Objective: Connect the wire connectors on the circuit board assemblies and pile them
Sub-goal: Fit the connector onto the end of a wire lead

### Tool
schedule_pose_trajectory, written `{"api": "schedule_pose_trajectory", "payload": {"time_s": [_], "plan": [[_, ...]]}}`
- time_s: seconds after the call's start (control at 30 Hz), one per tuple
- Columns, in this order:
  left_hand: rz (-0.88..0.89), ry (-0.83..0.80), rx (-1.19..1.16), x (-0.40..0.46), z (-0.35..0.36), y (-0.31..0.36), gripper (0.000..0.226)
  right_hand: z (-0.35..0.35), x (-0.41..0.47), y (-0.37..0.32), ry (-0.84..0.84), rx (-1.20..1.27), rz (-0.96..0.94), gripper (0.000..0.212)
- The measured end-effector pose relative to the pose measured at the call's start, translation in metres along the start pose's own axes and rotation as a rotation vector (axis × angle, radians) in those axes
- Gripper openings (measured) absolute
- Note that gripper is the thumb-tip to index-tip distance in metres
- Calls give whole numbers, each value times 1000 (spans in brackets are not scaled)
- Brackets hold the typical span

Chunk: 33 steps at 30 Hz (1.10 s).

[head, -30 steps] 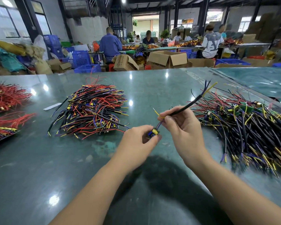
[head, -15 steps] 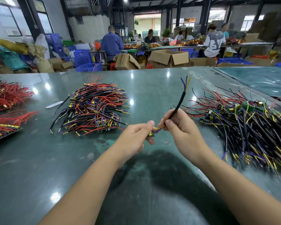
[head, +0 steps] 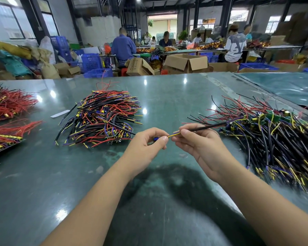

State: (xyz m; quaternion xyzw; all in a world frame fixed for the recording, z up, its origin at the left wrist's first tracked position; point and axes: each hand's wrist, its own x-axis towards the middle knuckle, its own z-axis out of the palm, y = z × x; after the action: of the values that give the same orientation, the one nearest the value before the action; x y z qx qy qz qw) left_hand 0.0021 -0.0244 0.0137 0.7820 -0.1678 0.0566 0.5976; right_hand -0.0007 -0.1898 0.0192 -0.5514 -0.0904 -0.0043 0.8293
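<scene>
- My left hand (head: 148, 144) pinches a small blue connector (head: 156, 139) between thumb and curled fingers, just above the green desk (head: 43, 183).
- My right hand (head: 197, 144) grips a black sheathed cable (head: 208, 127); its yellow and blue wires run to the connector between my hands.
- The cable's far end reaches the unsorted heap of wired circuit boards (head: 274, 139) right of my right hand.
- A pile of assemblies (head: 103, 119) lies beyond my left hand.
- Red wire bundles (head: 9, 103) lie far to its left.
</scene>
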Motion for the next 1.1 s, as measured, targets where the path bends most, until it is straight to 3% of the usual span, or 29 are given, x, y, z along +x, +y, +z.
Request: {"api": "schedule_pose_trajectory", "payload": {"time_s": [0.2, 0.47, 0.9, 1.1], "plan": [[82, 13, 94, 0, 0, -2, 14, 0, 1, -5, -15, 142, 65, 11], [75, 21, 125, -1, 0, 0, 6, 5, -3, -1, -1, -173, -63, 14], [87, 58, 111, 0, -3, 2, 16, 2, -1, -1, -22, -251, -57, 13], [45, -19, 34, -3, -5, 5, 7, -2, -1, -4, -59, -449, -282, 18]]}}
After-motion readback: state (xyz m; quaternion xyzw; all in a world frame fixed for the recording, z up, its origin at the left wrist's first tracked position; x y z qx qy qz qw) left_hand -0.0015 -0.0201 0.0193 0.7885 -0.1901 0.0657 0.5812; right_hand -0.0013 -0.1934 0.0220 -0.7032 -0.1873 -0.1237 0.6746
